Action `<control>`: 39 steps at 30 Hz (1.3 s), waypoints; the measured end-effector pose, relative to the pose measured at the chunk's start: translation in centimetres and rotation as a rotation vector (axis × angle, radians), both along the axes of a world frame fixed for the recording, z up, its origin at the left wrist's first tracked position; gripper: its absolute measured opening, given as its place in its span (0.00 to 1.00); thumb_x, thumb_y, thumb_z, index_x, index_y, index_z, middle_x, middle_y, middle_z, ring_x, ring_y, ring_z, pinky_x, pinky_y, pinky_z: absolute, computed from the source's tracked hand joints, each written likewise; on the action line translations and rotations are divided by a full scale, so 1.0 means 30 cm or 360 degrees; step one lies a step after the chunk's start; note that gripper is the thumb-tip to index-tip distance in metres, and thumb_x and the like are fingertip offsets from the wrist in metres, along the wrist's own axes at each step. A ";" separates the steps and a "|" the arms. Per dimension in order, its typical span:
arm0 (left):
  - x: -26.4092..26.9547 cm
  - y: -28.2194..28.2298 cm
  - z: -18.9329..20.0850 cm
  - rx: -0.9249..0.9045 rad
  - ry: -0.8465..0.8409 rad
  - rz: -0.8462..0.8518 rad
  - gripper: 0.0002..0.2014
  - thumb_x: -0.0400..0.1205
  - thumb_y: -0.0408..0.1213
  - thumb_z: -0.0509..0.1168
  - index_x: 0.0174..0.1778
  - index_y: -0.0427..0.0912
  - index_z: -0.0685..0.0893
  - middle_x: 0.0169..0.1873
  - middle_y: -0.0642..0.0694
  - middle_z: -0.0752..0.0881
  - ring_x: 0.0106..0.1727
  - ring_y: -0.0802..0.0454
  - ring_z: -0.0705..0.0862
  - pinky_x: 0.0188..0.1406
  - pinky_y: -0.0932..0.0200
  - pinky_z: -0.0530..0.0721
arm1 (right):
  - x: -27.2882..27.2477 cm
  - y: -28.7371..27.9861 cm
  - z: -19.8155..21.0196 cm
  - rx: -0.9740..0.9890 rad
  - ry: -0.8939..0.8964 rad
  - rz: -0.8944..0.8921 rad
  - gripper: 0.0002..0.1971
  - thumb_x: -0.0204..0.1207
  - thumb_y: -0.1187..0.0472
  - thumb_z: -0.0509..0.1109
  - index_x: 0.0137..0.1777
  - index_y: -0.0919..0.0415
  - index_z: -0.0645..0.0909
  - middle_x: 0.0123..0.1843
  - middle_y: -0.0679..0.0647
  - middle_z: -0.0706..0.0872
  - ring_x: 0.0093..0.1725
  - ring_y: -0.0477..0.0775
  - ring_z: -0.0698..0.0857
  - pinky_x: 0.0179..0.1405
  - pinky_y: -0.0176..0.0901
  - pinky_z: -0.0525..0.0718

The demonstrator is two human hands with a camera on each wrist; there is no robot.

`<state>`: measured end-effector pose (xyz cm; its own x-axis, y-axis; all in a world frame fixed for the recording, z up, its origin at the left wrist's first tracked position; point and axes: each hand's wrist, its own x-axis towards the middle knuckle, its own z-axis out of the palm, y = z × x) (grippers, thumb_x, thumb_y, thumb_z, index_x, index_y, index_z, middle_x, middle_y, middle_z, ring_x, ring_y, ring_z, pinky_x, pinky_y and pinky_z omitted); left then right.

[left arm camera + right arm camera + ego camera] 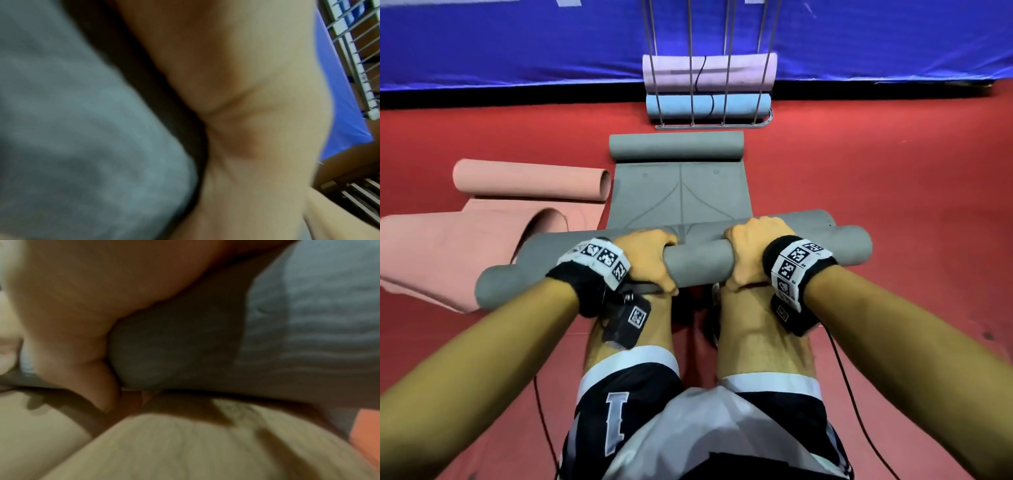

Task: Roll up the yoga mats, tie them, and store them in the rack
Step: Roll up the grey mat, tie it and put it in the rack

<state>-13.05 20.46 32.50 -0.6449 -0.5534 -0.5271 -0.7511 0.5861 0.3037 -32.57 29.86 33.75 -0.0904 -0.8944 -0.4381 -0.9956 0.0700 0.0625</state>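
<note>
A grey yoga mat (678, 198) lies on the red floor, with a curl at its far end (676, 146) and a thick roll (698, 263) at the near end. My left hand (650, 257) and right hand (753, 253) both grip that near roll, fingers curled over its top, above my knees. Both wrist views are blurred: the left shows my palm (246, 113) against the grey roll (82, 129), the right shows my palm (82, 305) on the grey roll (308, 321). The wire rack (709, 120) stands at the far wall with a pink rolled mat (709, 72) above a light blue one (709, 104).
A salmon pink mat (448, 246) lies partly unrolled on the left, its far end curled (530, 180). A blue wall pad (517, 41) runs along the back. Thin cables (852, 394) trail on the red floor (893, 178) beside my legs.
</note>
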 end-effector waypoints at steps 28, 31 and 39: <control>-0.031 0.102 -0.051 -0.0959 -0.0114 -0.0039 0.39 0.65 0.58 0.76 0.70 0.50 0.71 0.62 0.45 0.78 0.66 0.40 0.74 0.60 0.43 0.76 | -0.001 -0.051 -0.039 -0.0140 -0.0094 -0.0109 0.25 0.51 0.51 0.77 0.51 0.48 0.77 0.37 0.48 0.83 0.37 0.57 0.85 0.36 0.43 0.80; -0.024 0.131 -0.090 -0.1130 -0.0109 -0.0101 0.39 0.67 0.49 0.76 0.72 0.46 0.67 0.61 0.43 0.80 0.63 0.38 0.79 0.59 0.44 0.76 | -0.006 -0.115 -0.010 0.0109 -0.0180 -0.0107 0.26 0.47 0.53 0.84 0.46 0.52 0.80 0.37 0.51 0.87 0.35 0.54 0.87 0.32 0.42 0.86; -0.071 -0.016 -0.043 -0.0897 -0.0088 -0.0048 0.24 0.64 0.43 0.73 0.51 0.48 0.70 0.42 0.43 0.86 0.44 0.36 0.86 0.37 0.50 0.78 | -0.003 -0.126 -0.060 -0.0260 -0.0064 0.0001 0.39 0.56 0.42 0.83 0.67 0.47 0.73 0.57 0.51 0.79 0.63 0.60 0.78 0.49 0.52 0.78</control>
